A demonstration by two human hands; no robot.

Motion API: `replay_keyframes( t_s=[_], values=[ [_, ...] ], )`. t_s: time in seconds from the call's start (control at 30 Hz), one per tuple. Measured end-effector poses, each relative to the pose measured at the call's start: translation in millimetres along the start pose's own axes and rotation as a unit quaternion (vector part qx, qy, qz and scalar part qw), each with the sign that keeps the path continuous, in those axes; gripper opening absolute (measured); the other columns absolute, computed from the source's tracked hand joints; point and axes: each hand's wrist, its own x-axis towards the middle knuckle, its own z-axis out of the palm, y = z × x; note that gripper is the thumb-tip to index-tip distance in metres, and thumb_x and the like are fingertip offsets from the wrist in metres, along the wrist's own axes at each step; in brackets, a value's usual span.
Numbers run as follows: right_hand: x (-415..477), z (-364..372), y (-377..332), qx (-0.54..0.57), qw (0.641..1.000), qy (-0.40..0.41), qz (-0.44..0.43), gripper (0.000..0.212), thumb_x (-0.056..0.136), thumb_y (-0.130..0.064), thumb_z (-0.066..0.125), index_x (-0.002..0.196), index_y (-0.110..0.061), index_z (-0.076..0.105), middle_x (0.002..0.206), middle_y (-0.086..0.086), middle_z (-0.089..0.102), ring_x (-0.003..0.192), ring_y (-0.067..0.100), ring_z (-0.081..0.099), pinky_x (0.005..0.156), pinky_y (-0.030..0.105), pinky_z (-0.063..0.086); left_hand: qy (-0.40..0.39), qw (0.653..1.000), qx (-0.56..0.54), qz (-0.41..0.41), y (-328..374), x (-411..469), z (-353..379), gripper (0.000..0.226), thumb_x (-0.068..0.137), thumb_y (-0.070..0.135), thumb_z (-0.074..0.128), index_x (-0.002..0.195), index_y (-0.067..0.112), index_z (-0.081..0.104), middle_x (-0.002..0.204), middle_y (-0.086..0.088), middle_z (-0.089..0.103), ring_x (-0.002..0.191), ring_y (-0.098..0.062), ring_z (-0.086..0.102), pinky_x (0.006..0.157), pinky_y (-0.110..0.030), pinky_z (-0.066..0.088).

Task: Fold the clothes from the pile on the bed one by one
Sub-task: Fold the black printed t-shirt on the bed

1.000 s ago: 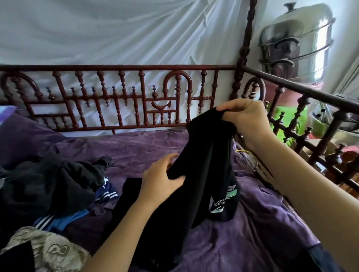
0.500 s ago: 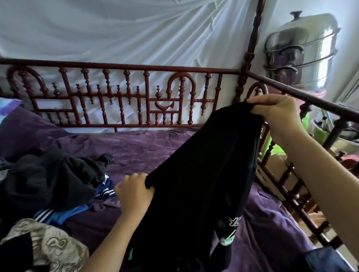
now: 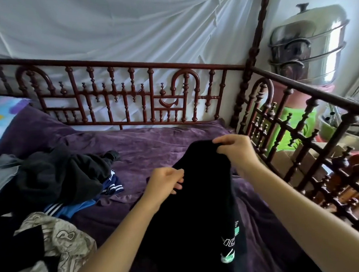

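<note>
1. A person leans over a bed, both bare arms stretched out above its purple sheet [image 3: 153, 141].
2. The right grip [image 3: 236, 151] has fingers and thumb curled tight over the top edge of a black garment [image 3: 200, 208], holding it up off the sheet.
3. The left grip [image 3: 166, 183], lower and just left of the right one, pinches the same garment's left edge between thumb and fingers.
4. The garment hangs down from both grips toward the person. A green and white printed logo [image 3: 229, 246] shows well below the right grip.
5. Well left of the left grip lies the pile of clothes [image 3: 57, 179]: a dark crumpled piece on top, blue cloth with white stripes [image 3: 112, 187] at its edge, and a beige patterned cloth [image 3: 61, 242] nearest the person.
6. Beyond both grips runs a dark red wooden bed rail [image 3: 130, 96], with white draped fabric [image 3: 104, 24] behind it.
7. Above and right of the right grip, outside the side rail, stands a stacked steel steamer pot [image 3: 307, 44].
</note>
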Motion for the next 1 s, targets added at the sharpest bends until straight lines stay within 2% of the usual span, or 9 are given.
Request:
replay_keyframes(
  t_s=[0.1, 0.23, 0.3, 0.4, 0.47, 0.57, 0.73, 0.83, 1.0],
  values=[
    [-28, 34, 15, -0.014, 0.994, -0.103, -0.037, 0.036, 0.074, 0.023, 0.055, 0.095, -0.004, 0.066, 0.081, 0.003, 0.062, 0.055, -0.012, 0.055, 0.06, 0.006, 0.044, -0.032, 0.973, -0.16, -0.163, -11, -6, 15, 0.033, 0.095, 0.034, 0.048, 0.081, 0.006, 0.06, 0.079, -0.01, 0.063, 0.068, -0.023, 0.062, 0.06, -0.03, 0.049],
    [-65, 58, 31, 0.024, 0.966, -0.254, -0.038, 0.044, 0.076, 0.023, 0.055, 0.098, -0.015, 0.061, 0.09, -0.004, 0.063, 0.077, -0.008, 0.059, 0.078, 0.009, 0.047, 0.011, 0.948, -0.274, -0.162, -29, -9, -4, 0.033, 0.091, 0.039, 0.053, 0.081, 0.009, 0.062, 0.066, -0.007, 0.064, 0.06, -0.021, 0.063, 0.055, -0.032, 0.05],
    [-80, 64, 46, 0.012, 0.944, -0.33, -0.021, 0.045, 0.079, 0.021, 0.053, 0.093, -0.021, 0.06, 0.095, -0.007, 0.061, 0.081, -0.005, 0.058, 0.082, 0.013, 0.046, 0.019, 0.956, -0.257, -0.142, -38, -12, -15, 0.02, 0.088, 0.023, 0.061, 0.073, 0.009, 0.064, 0.064, -0.007, 0.063, 0.055, -0.018, 0.063, 0.05, -0.026, 0.05],
    [-99, 68, 77, -0.021, 0.897, -0.441, 0.024, 0.034, 0.082, 0.022, 0.045, 0.096, -0.004, 0.064, 0.106, -0.01, 0.06, 0.091, -0.012, 0.06, 0.087, 0.012, 0.045, 0.021, 0.978, -0.172, -0.12, -59, -20, -26, 0.025, 0.084, -0.008, 0.055, 0.066, 0.007, 0.066, 0.056, -0.005, 0.063, 0.052, -0.016, 0.061, 0.053, -0.021, 0.047],
    [-101, 65, 97, -0.034, 0.885, -0.462, 0.046, 0.033, 0.082, 0.025, 0.041, 0.097, 0.007, 0.065, 0.101, -0.014, 0.063, 0.086, -0.011, 0.063, 0.082, 0.011, 0.046, 0.052, 0.988, -0.107, -0.103, -74, -28, -38, 0.033, 0.081, -0.013, 0.052, 0.069, 0.011, 0.07, 0.065, -0.006, 0.066, 0.065, -0.02, 0.06, 0.063, -0.025, 0.045],
    [-79, 59, 120, -0.085, 0.914, -0.388, 0.079, 0.039, 0.08, 0.031, 0.037, 0.092, 0.004, 0.063, 0.075, 0.002, 0.065, 0.063, -0.005, 0.061, 0.071, 0.016, 0.044, 0.022, 0.997, -0.051, -0.053, -86, -43, -69, 0.046, 0.08, -0.018, 0.049, 0.068, 0.019, 0.074, 0.07, 0.002, 0.072, 0.07, -0.014, 0.065, 0.061, -0.016, 0.051],
    [-38, 94, 140, -0.191, 0.911, -0.363, 0.045, 0.045, 0.083, 0.021, 0.047, 0.126, 0.01, 0.049, 0.11, 0.016, 0.055, 0.086, 0.008, 0.063, 0.079, 0.014, 0.04, -0.109, 0.993, -0.018, -0.028, -68, -69, -113, 0.034, 0.066, -0.01, 0.056, 0.062, 0.016, 0.077, 0.066, 0.001, 0.072, 0.058, 0.0, 0.064, 0.054, -0.008, 0.046],
    [-37, 141, 130, -0.216, 0.865, -0.451, -0.051, 0.062, 0.078, 0.012, 0.059, 0.136, -0.003, 0.043, 0.137, 0.014, 0.048, 0.124, 0.024, 0.049, 0.099, 0.021, 0.034, -0.133, 0.991, -0.017, -0.013, -46, -79, -136, 0.027, 0.054, -0.002, 0.051, 0.06, 0.01, 0.075, 0.06, 0.002, 0.067, 0.055, -0.002, 0.059, 0.051, -0.009, 0.042],
    [-47, 202, 139, -0.328, 0.754, -0.557, -0.119, 0.071, 0.085, -0.003, 0.055, 0.147, -0.022, 0.027, 0.144, 0.014, 0.04, 0.131, 0.03, 0.041, 0.109, 0.032, 0.031, -0.146, 0.987, -0.035, 0.058, -22, -91, -160, 0.018, 0.053, 0.001, 0.054, 0.058, 0.004, 0.072, 0.061, -0.01, 0.06, 0.06, -0.017, 0.055, 0.059, -0.02, 0.041]
  ],
)
